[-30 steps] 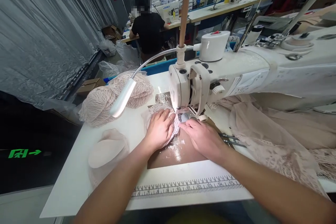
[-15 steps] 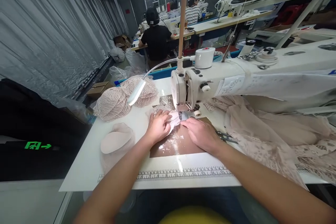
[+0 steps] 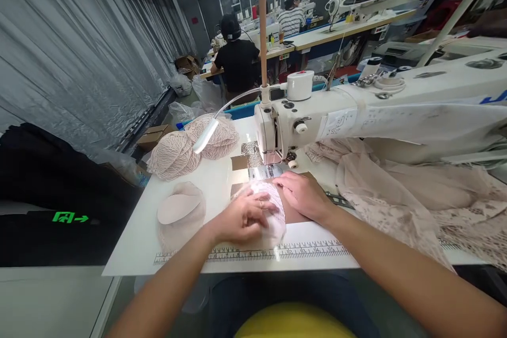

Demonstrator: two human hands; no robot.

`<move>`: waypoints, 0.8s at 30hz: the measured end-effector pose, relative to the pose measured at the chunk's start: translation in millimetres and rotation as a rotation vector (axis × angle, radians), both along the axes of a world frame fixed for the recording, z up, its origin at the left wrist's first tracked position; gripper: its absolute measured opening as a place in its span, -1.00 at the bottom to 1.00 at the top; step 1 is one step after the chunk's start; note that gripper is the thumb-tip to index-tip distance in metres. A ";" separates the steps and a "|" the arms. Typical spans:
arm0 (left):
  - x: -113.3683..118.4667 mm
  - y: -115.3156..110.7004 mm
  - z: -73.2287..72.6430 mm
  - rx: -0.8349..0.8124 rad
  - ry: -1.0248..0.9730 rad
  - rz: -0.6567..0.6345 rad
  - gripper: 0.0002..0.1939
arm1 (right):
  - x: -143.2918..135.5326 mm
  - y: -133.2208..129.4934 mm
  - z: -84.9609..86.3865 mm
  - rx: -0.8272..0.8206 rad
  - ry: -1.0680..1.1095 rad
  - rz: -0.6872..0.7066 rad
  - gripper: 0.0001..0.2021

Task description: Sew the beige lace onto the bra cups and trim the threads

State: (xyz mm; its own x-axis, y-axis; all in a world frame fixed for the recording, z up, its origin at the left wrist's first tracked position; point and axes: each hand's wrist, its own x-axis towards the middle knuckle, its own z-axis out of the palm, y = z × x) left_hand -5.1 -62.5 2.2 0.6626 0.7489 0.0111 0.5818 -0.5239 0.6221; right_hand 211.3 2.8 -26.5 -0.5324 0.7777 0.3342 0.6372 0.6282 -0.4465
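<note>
A round, pale pink lace cup piece (image 3: 278, 224) lies on the table in front of the sewing machine (image 3: 273, 132), apart from its needle area. My left hand (image 3: 243, 216) rests over it with fingers spread, slightly smeared by motion, hiding much of its left side. My right hand (image 3: 303, 195) is by the metal needle plate (image 3: 259, 172), fingers drawn together and pointing left. Its fingertips are close to the piece's upper edge; whether they pinch anything is hidden. Under both hands shows a brown shiny sheet (image 3: 295, 215).
Stacked lace cups (image 3: 174, 156) and a smooth beige cup with sheer fabric (image 3: 180, 208) sit left. Beige lace fabric (image 3: 380, 185) heaps right, near dark metal scissors or snips (image 3: 336, 199). A lamp (image 3: 206, 136) hangs over the table; a ruler strip (image 3: 237, 254) lines its front.
The lace piece has come out from under the machine's needle area toward me, along with my left hand. My left fingers have spread over it. My right hand has stayed near the needle plate.
</note>
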 end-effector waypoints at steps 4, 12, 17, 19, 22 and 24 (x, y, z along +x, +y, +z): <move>2.7 -11.5 -1.0 0.106 -0.072 0.240 -0.69 | 0.2 -0.1 -0.6 -0.004 0.039 0.007 -0.66; 21.0 18.7 -7.2 0.229 0.144 0.064 -0.64 | 2.4 2.5 0.6 0.047 -0.108 0.118 -0.60; 20.4 30.6 -6.6 0.216 0.115 0.128 -0.65 | 1.6 3.0 -2.4 0.101 -0.334 0.029 -0.70; 18.1 33.2 -7.1 0.246 0.158 0.155 -0.60 | 0.5 2.2 -4.0 0.127 -0.351 0.012 -0.72; 17.2 37.7 -6.9 0.273 0.206 0.143 -0.57 | -1.9 0.4 -4.3 0.135 -0.371 -0.010 -0.73; 18.0 42.0 -6.2 0.286 0.221 0.125 -0.55 | -3.4 -0.6 -3.3 0.130 -0.381 -0.028 -0.75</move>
State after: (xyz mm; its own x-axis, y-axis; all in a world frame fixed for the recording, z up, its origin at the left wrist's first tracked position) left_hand 12.8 -20.4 -4.0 0.5765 0.8111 0.0987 0.7556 -0.5752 0.3134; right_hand 207.9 2.2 -29.8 -0.6163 0.7579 0.2138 0.7594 0.6439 -0.0932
